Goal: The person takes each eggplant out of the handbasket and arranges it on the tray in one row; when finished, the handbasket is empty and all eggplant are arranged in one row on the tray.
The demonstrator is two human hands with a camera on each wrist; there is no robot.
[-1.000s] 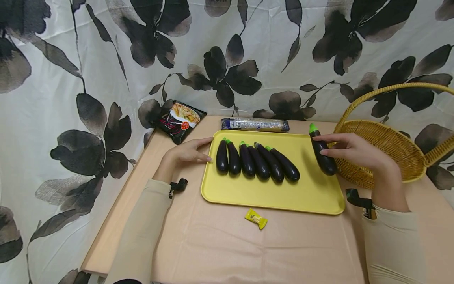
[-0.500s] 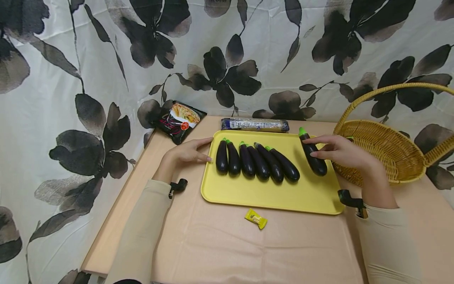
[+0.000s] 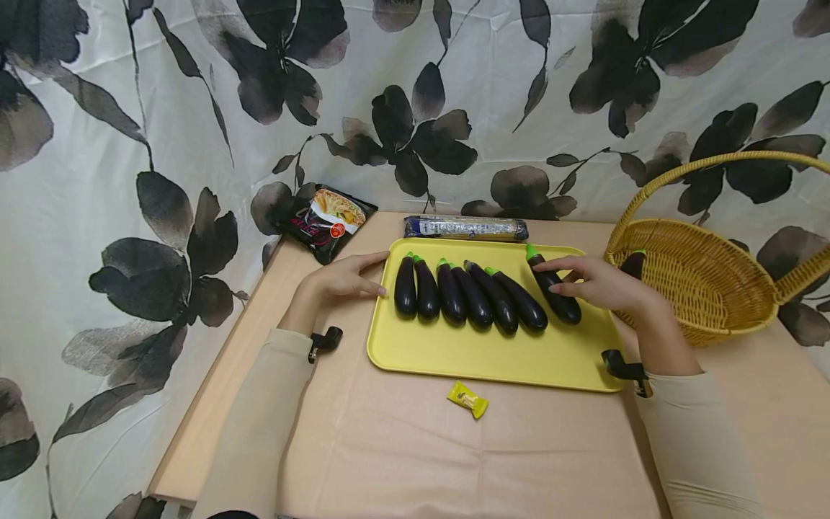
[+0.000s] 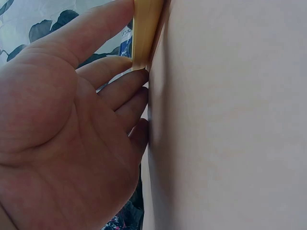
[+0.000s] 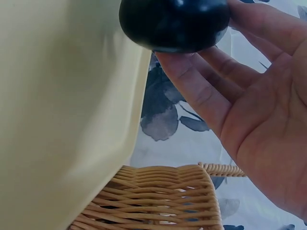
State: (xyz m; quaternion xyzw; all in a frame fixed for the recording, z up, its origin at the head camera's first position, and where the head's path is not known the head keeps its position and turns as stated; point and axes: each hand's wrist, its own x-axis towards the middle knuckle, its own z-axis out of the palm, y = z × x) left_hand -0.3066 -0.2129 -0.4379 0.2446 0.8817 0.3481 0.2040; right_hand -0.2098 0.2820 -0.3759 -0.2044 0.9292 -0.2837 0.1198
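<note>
A yellow tray (image 3: 454, 353) bears a row of several dark purple eggplants (image 3: 480, 299) with green stem ends, lying side by side, tilted slightly. Over the tray's right part, my right hand (image 3: 606, 285) pinches another eggplant (image 3: 551, 285) between thumb and fingers; its rounded end (image 5: 175, 24) shows in the right wrist view, above the tray surface. At the tray's left edge rests my left hand (image 3: 344, 281), thumb and fingertips spread against the rim (image 4: 146, 31), fingers fairly straight, nothing in the palm.
To the right stands a wicker basket (image 3: 707, 310) with a tall handle, an eggplant (image 3: 633, 264) inside it. Behind the tray lie a long silvery-blue packet (image 3: 467, 228) and a black noodle packet (image 3: 331, 220). A small yellow wrapped sweet (image 3: 468, 400) lies in front.
My right hand has carried its eggplant leftward from beside the basket, closer to the row on the tray. The eggplant inside the basket has come into sight. My left hand stays put.
</note>
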